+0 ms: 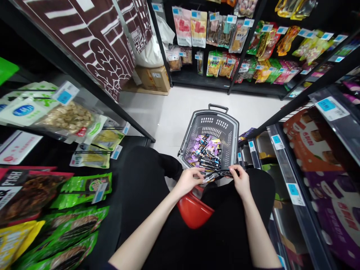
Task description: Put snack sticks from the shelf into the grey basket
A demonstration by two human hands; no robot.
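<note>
My left hand pinches one end of some small, shiny black snack packets, held level above my lap. On the other end, the thumb and fingers of my right hand are closed. Whether these packets are joined in a strip or lie loose together, I cannot tell. Just beyond both hands, on the floor, is a grey plastic shopping basket with its handle at the far end. Inside it lies a heap of small purple and black packets.
Between my legs shows a red stool seat. Shelves of bagged snacks stand close on the left, and boxed goods on the right. Hanging snack bags face me at the back, near a cardboard box on the floor.
</note>
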